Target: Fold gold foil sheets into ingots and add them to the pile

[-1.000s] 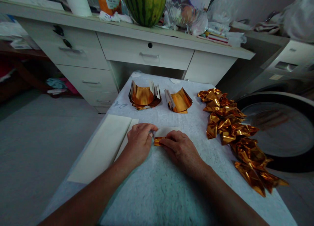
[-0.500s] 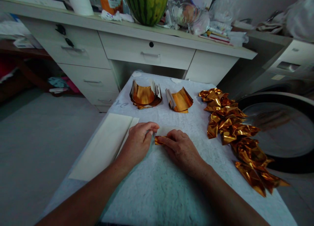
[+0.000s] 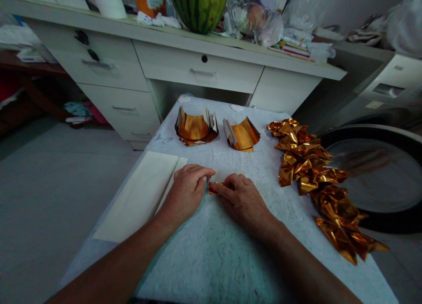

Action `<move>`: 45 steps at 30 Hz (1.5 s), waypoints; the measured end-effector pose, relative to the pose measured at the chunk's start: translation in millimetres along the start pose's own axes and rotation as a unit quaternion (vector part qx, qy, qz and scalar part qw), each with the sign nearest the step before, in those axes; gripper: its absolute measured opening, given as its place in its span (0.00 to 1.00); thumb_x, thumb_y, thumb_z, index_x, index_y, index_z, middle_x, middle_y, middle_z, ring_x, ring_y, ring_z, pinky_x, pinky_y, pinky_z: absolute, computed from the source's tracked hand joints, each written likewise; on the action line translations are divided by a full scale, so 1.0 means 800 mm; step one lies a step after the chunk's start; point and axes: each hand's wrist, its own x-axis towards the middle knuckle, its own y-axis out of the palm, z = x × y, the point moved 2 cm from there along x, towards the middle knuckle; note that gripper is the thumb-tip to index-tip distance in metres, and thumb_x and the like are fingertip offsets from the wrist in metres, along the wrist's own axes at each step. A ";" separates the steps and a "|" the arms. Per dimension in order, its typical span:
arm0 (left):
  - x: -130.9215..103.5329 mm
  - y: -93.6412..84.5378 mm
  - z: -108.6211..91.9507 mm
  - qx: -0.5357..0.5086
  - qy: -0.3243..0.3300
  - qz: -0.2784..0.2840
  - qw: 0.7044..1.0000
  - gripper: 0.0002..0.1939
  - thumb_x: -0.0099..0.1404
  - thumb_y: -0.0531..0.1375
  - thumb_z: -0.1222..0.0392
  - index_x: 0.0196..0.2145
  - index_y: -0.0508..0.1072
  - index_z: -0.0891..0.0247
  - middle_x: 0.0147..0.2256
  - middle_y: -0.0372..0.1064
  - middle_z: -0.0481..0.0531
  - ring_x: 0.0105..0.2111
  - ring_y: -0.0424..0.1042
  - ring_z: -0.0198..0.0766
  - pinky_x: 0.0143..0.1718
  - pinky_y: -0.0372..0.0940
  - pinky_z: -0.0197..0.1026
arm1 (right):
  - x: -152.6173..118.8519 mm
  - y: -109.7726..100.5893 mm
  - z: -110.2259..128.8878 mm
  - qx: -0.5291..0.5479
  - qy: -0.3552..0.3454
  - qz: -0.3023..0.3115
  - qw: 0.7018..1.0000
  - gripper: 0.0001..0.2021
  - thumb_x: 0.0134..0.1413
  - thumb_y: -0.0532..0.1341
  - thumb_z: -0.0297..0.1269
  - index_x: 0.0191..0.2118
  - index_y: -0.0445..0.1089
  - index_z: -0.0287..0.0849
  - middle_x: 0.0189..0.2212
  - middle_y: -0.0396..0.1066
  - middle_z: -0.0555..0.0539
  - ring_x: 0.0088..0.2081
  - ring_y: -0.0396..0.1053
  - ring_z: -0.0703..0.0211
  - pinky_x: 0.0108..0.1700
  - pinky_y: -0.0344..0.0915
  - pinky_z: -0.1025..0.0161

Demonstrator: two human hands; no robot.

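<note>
A small sheet of gold foil paper (image 3: pixel 214 188) lies on the cloth-covered table, with a folded gold strip along its near edge and its pale side showing beyond. My right hand (image 3: pixel 242 200) is closed on it, thumb along the gold fold and fingers bent over the paper. At the sheet's left end, my left hand (image 3: pixel 189 187) has its fingers pressed together on the paper's edge; the exact grip is partly hidden. Beyond my hands stand two curved stacks of gold foil paper, a left stack (image 3: pixel 194 128) and a right stack (image 3: pixel 244 134).
Several folded gold foil pieces (image 3: pixel 310 163) form a heap along the table's right edge. A cream paper sheet (image 3: pixel 141 189) lies left, partly under my left forearm. Behind are a white desk (image 3: pixel 201 73) with a cut watermelon (image 3: pixel 199 7), and a washing machine (image 3: pixel 389 88) at right.
My left fingertips have drawn slightly closer together at the paper's left end. My right hand keeps its hold, and the view has shifted very slightly.
</note>
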 end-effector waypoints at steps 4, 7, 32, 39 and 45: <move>-0.001 0.000 0.000 0.005 0.006 0.000 1.000 0.16 0.65 0.52 0.69 0.42 0.78 0.60 0.42 0.78 0.52 0.46 0.72 0.43 0.53 0.64 0.52 | 0.001 0.001 0.000 -0.004 0.000 0.002 1.000 0.16 0.65 0.57 0.38 0.56 0.71 0.56 0.39 0.67 0.45 0.39 0.63 0.55 0.41 0.60 0.57; -0.001 0.000 -0.002 0.013 0.013 0.001 1.000 0.16 0.65 0.52 0.69 0.42 0.78 0.60 0.42 0.78 0.51 0.46 0.72 0.43 0.52 0.64 0.52 | 0.002 0.000 0.001 -0.004 0.001 0.003 1.000 0.15 0.66 0.57 0.38 0.55 0.71 0.56 0.38 0.67 0.45 0.39 0.63 0.55 0.40 0.60 0.57; -0.006 0.006 -0.003 0.143 0.035 0.035 0.988 0.15 0.63 0.53 0.72 0.34 0.77 0.58 0.37 0.73 0.50 0.44 0.67 0.45 0.45 0.59 0.50 | 0.002 -0.002 0.002 0.001 0.006 0.015 1.000 0.15 0.66 0.57 0.38 0.56 0.71 0.56 0.39 0.66 0.45 0.39 0.61 0.54 0.42 0.61 0.57; -0.013 0.004 -0.015 0.189 0.054 0.045 0.979 0.13 0.63 0.54 0.69 0.38 0.77 0.59 0.39 0.73 0.51 0.44 0.68 0.47 0.47 0.57 0.53 | -0.001 -0.010 0.000 0.040 -0.004 0.013 0.999 0.15 0.64 0.58 0.35 0.55 0.72 0.51 0.39 0.68 0.45 0.41 0.63 0.54 0.42 0.62 0.57; -0.020 0.005 -0.026 0.222 0.065 0.033 0.972 0.09 0.68 0.56 0.60 0.37 0.77 0.60 0.38 0.73 0.52 0.44 0.68 0.48 0.50 0.55 0.57 | -0.003 -0.018 -0.002 0.105 -0.004 0.002 0.994 0.13 0.61 0.57 0.26 0.46 0.75 0.42 0.39 0.71 0.45 0.42 0.66 0.56 0.46 0.63 0.58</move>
